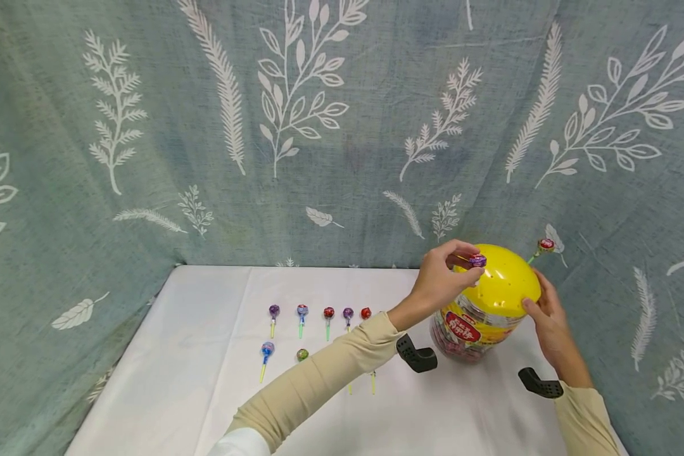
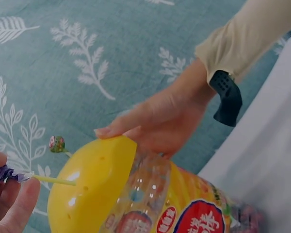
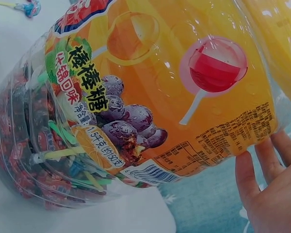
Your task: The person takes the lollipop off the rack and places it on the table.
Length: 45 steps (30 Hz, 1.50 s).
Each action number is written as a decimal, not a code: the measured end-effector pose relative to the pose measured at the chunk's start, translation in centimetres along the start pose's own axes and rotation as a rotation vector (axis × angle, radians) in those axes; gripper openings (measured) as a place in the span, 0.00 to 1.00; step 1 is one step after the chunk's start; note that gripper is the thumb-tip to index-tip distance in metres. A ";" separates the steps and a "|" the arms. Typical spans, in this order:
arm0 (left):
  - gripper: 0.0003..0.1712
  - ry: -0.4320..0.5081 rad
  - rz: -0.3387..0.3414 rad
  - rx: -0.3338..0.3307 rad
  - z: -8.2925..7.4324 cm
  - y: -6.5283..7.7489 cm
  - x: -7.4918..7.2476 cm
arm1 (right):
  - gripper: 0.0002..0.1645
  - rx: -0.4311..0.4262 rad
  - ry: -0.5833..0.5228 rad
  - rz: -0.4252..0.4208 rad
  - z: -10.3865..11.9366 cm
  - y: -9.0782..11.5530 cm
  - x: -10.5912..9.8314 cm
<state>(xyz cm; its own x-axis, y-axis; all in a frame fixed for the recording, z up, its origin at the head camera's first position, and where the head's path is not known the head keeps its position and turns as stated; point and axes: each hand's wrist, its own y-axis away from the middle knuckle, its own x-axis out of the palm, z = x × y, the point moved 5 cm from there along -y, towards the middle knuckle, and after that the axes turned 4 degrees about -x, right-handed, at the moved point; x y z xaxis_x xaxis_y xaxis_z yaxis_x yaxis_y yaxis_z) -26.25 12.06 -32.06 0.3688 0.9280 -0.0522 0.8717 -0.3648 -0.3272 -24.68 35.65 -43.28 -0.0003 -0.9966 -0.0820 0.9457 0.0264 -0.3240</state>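
A big clear lollipop jar [image 1: 462, 332] with a domed yellow lid [image 1: 504, 278] stands tilted at the table's right. My left hand [image 1: 441, 275] pinches a purple-wrapped lollipop [image 1: 477, 260] by its candy end. In the left wrist view the yellow stick [image 2: 53, 180] points at the lid and its tip meets the surface near small holes. My right hand [image 1: 553, 323] holds the jar from the right, thumb on the lid's edge; in the right wrist view its fingers [image 3: 266, 167] touch the jar's side. A red-topped lollipop [image 1: 546, 244] sticks out of the lid's far side.
Several lollipops lie in two rows on the white table, among them a blue one [image 1: 268, 349] and a green one [image 1: 303, 354], partly hidden by my left sleeve [image 1: 325, 373]. A leaf-patterned curtain [image 1: 342, 158] hangs behind the table. More wrapped candies [image 3: 26, 160] fill the jar's bottom.
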 end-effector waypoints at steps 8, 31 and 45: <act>0.15 -0.059 -0.010 0.018 -1.5 1.7 -1.3 | 0.35 -0.003 -0.015 -0.007 -0.1 0.1 0.0; 0.14 0.006 -0.073 -0.125 5.7 2.7 -5.0 | 0.35 -0.035 -0.043 -0.019 0.3 0.5 -0.2; 0.15 0.015 -0.065 -0.252 8.9 4.8 -6.5 | 0.35 -0.050 -0.044 -0.012 0.2 0.3 0.2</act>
<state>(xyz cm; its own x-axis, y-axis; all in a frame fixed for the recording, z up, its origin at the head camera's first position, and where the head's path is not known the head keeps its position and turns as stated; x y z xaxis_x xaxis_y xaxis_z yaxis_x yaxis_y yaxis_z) -27.32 4.98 -41.68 0.3124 0.9497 -0.0240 0.9459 -0.3133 -0.0843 -24.30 35.44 -43.24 0.0037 -0.9993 -0.0363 0.9281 0.0169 -0.3718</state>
